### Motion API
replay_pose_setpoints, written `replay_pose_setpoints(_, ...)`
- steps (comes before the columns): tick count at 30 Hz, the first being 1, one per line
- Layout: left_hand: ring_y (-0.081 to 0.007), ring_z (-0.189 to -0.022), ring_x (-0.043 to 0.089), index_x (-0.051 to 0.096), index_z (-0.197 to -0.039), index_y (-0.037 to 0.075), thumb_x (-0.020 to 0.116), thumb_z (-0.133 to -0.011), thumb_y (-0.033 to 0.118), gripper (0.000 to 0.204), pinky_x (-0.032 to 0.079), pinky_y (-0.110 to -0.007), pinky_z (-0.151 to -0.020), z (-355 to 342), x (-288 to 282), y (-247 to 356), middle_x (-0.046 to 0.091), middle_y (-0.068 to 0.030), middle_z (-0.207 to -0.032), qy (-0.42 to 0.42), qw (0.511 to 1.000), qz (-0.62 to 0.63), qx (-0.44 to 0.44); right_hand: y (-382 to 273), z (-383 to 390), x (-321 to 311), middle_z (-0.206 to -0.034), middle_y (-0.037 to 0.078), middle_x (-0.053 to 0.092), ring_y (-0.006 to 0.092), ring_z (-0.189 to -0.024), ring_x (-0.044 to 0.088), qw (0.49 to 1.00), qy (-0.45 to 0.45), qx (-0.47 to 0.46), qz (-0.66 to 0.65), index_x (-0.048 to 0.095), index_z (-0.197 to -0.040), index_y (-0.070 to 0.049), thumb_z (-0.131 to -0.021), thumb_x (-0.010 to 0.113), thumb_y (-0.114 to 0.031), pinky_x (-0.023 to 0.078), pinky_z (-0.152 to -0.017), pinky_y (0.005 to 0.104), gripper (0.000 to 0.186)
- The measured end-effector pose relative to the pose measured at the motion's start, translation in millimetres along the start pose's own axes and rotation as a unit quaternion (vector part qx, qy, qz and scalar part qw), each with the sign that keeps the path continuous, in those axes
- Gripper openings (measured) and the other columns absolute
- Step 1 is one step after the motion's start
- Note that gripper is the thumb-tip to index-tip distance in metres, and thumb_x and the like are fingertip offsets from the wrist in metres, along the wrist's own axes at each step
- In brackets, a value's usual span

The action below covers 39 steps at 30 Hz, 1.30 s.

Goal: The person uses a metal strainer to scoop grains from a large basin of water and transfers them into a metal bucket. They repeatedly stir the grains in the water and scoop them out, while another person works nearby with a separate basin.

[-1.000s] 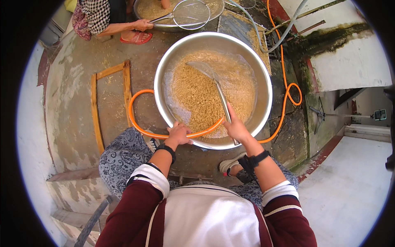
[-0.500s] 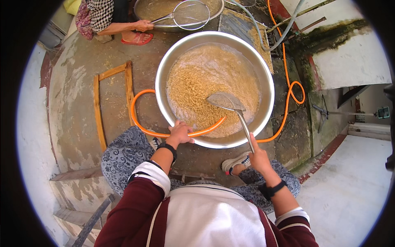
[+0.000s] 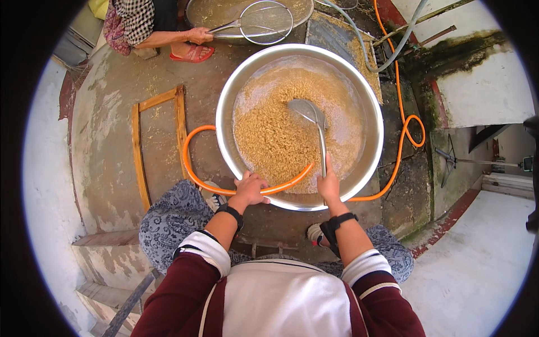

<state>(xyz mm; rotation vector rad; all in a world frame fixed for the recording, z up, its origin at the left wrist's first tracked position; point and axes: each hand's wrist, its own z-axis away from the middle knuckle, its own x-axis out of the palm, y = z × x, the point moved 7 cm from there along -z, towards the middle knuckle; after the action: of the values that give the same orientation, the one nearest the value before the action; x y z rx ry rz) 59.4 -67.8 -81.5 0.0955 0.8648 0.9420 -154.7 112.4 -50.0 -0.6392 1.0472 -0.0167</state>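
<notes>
A large steel basin (image 3: 372, 129) holds golden grain (image 3: 266, 132) in cloudy water. My left hand (image 3: 250, 188) grips the front-left rim with an orange hose (image 3: 292, 182) under its fingers; the hose's end hangs over the grain. My right hand (image 3: 329, 182) is closed on the long handle of a steel skimmer (image 3: 306, 110), whose head is tilted into the grain near the basin's middle.
A co-worker's hand (image 3: 199, 35) holds a wire strainer (image 3: 265, 21) over a second basin (image 3: 192, 12). A wooden frame (image 3: 157, 100) lies on the left floor. A grey hose (image 3: 365, 48) and a phone on a stand (image 3: 527, 164) are at right.
The skimmer first swung down and right toward the front, then back up to the basin's middle, carried by my right hand. My left hand stays at the rim.
</notes>
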Motion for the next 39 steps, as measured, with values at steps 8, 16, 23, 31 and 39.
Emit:
replay_pose_setpoints(8,-0.0244,-0.133,0.035,0.071,-0.109,0.029,0.089,-0.058,0.048,0.057,0.034,-0.057,-0.098,-2,3,-2,0.055,0.0036,-0.127,0.009,1.000,-0.009,0.004,-23,-62,-25,-0.101,0.027,0.068,0.0439,-0.089,0.067,0.993,-0.069,-0.013,0.099,0.012,-0.157,-0.036,-0.087,0.053,-0.003,0.052,-0.085,0.0497,0.088)
replay_pose_setpoints(16,-0.0226,-0.135,0.033,0.072,-0.111,0.027,0.088,-0.062,0.047,0.056,0.029,-0.063,-0.102,-7,7,-10,0.057,0.0071,-0.129,0.005,1.000,0.021,0.008,-9,0,-123,-0.089,0.020,0.069,0.0356,-0.080,0.069,0.929,-0.120,-0.077,0.341,0.013,-0.156,-0.041,-0.090,0.046,0.004,0.054,-0.071,0.0484,0.086)
replay_pose_setpoints(23,-0.0238,-0.135,0.036,0.074,-0.110,0.024,0.078,-0.078,0.038,0.035,-0.001,-0.082,-0.106,3,-1,8,0.060,0.0046,-0.125,0.013,1.000,0.001,0.004,-12,46,-184,-0.082,0.017,0.067,0.0335,-0.071,0.068,0.904,-0.071,-0.154,0.393,0.020,-0.156,-0.038,-0.089,0.054,0.001,0.053,-0.061,0.0475,0.085)
replay_pose_setpoints(31,-0.0361,-0.104,0.063,0.065,-0.118,0.008,0.070,-0.088,0.026,0.036,0.047,-0.045,-0.094,26,-18,37,0.068,-0.0160,-0.106,0.059,0.995,-0.007,0.076,-113,36,-95,-0.084,0.015,0.067,0.0334,-0.073,0.068,0.906,-0.119,-0.267,0.305,0.026,-0.153,-0.041,-0.099,0.053,-0.024,0.055,-0.064,0.0457,0.063)
replay_pose_setpoints(39,-0.0351,-0.106,0.061,0.063,-0.116,0.013,0.066,-0.092,0.033,0.032,0.048,-0.044,-0.092,27,-13,20,0.065,-0.0155,-0.106,0.027,0.994,0.044,0.094,-57,44,-89,-0.084,0.017,0.068,0.0331,-0.074,0.069,0.898,-0.152,-0.227,0.346,0.023,-0.153,-0.043,-0.100,0.052,-0.026,0.056,-0.066,0.0452,0.063)
